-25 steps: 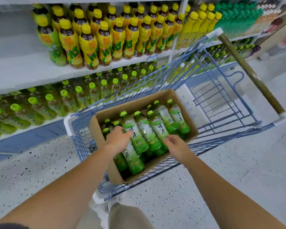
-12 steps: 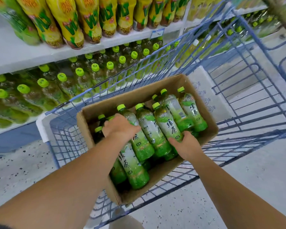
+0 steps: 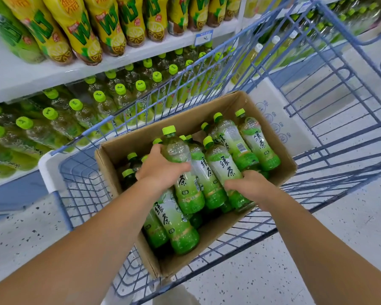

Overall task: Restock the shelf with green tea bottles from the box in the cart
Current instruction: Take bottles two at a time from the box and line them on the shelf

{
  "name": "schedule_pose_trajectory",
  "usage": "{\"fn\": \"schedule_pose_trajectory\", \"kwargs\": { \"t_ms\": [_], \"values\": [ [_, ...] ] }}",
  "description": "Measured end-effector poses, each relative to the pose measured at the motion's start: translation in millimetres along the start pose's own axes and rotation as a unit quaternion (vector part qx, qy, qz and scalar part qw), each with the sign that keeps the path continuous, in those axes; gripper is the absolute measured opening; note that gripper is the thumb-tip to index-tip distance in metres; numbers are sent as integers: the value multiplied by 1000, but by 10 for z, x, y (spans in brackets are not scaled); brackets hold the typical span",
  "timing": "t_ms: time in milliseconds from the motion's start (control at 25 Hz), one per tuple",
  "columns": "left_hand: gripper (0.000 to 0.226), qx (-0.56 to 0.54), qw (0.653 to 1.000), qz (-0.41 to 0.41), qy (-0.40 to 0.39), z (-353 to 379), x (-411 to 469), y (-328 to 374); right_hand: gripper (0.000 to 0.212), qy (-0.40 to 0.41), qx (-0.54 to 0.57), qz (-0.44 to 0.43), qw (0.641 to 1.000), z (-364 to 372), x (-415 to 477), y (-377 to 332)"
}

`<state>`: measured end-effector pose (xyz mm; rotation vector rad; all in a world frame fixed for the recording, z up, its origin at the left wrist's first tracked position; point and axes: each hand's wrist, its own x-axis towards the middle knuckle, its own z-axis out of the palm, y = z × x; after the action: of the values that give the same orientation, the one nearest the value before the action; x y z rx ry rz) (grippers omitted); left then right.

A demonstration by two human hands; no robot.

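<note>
We grab 2 at once, probably for fewer shelf trips: left hand curled round the raised bottle, right hand wrapped low round its neighbour (crammed box).

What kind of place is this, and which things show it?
Most likely a supermarket drinks aisle: white shelves packed with rows of bottled drinks, a price tag on the shelf edge, and a blue wire cart holding a cardboard box of green tea bottles.
</note>
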<state>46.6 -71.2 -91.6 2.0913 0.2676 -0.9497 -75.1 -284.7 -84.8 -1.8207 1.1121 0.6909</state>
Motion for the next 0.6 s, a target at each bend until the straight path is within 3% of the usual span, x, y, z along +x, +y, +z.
{"fn": "schedule_pose_trajectory", "kwargs": {
  "t_ms": [120,240,320,480,600],
  "values": [
    [82,-115,992,47,0,-56,-151,-44,79,13,31,-15,999,34,-171,-93],
    [67,-213,973,90,12,-235,-320,15,44,42,83,-71,993,130,-422,-285],
    [72,-246,962,119,9,-438,-381,63,25,55,113,-110,986,255,-608,-468],
    [108,-248,958,140,31,-1080,-524,67,20,74,132,-172,973,690,-950,-967],
    [90,-269,940,201,53,-1680,-607,-54,22,88,135,-210,964,1071,-1161,-1434]
  ]
}}
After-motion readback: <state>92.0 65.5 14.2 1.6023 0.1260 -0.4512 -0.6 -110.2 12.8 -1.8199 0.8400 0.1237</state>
